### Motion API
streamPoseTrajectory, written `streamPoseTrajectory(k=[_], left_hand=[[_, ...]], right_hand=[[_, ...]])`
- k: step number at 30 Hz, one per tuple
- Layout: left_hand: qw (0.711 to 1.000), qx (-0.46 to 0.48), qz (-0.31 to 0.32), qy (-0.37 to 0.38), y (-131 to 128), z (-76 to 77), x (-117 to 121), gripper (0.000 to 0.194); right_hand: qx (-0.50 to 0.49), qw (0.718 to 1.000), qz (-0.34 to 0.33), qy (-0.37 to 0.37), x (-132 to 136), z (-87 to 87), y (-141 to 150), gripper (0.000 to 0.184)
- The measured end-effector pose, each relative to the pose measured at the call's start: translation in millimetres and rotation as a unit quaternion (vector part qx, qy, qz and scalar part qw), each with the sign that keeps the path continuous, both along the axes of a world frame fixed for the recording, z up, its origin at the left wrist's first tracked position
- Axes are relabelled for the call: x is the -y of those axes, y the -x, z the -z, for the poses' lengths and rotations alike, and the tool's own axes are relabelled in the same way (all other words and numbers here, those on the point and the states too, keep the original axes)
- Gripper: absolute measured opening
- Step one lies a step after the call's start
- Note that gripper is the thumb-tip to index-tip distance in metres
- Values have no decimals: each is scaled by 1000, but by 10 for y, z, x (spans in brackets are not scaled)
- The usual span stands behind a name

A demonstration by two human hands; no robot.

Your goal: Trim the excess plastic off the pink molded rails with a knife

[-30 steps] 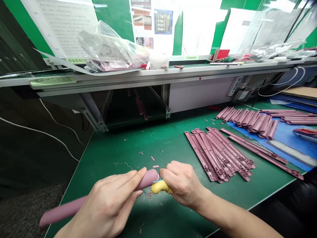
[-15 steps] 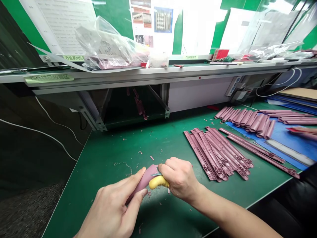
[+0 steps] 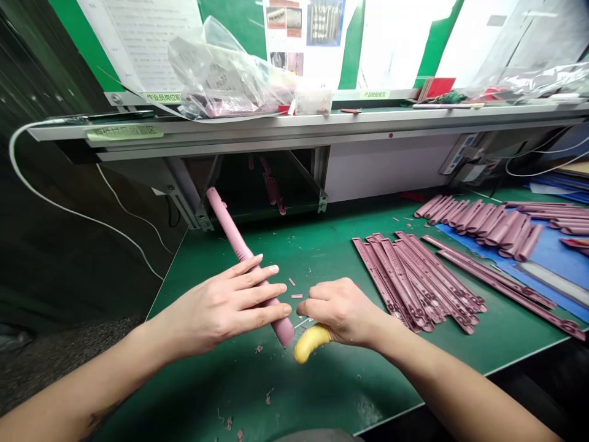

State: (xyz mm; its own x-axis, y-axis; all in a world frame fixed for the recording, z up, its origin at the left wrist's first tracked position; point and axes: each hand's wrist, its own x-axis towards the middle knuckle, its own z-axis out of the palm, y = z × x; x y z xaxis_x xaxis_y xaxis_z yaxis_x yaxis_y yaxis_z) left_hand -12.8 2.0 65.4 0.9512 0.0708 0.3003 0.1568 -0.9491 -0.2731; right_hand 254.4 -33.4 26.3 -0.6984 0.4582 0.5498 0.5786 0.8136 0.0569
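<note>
Has the pink tube (image 3: pixel 232 232) aslant over the worktop (image 3: pixel 207 393) under the spread left hand (image 3: pixel 218 305), probably for steadiness; cannot tell that grip's closure. Beside the tube's near end, pinches a thin blade (image 3: pixel 301 323) in the right hand (image 3: pixel 343 312), with a yellow covering (image 3: pixel 310 344) probably against cuts. Right of the tube, has pink strips (image 3: pixel 389 270) piled, perhaps for reach.

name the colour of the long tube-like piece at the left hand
The long piece at the left hand is pink, best seen in the head view.
</note>
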Motion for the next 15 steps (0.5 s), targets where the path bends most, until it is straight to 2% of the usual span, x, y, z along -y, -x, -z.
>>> streamPoseTrajectory(k=[3,5,7,8,10,12,14,15], left_hand=[[1000,7,16,-19,-49,-61,45,37],[999,20,15,-23,-79,-80,67,36],[999,37,9,-26,-101,-78,76,34],[998,50,6,-25,-105,-63,77,33],[998,66,-11,-7,-83,12,74,37],[995,68,-49,52,-21,162,74,48],[980,66,-87,169,57,377,89,57],[960,84,-102,246,83,493,106,57]], right_hand=[[35,999,-3,1,-13,16,30,56],[27,999,-29,31,3,40,58,52],[-56,990,-66,109,54,64,105,48],[-121,975,-81,169,91,74,130,45],[-253,910,-91,315,169,89,158,38],[-349,815,-77,456,218,107,120,34],[-431,719,-58,542,210,135,12,39],[-474,681,-49,556,187,157,-51,43]])
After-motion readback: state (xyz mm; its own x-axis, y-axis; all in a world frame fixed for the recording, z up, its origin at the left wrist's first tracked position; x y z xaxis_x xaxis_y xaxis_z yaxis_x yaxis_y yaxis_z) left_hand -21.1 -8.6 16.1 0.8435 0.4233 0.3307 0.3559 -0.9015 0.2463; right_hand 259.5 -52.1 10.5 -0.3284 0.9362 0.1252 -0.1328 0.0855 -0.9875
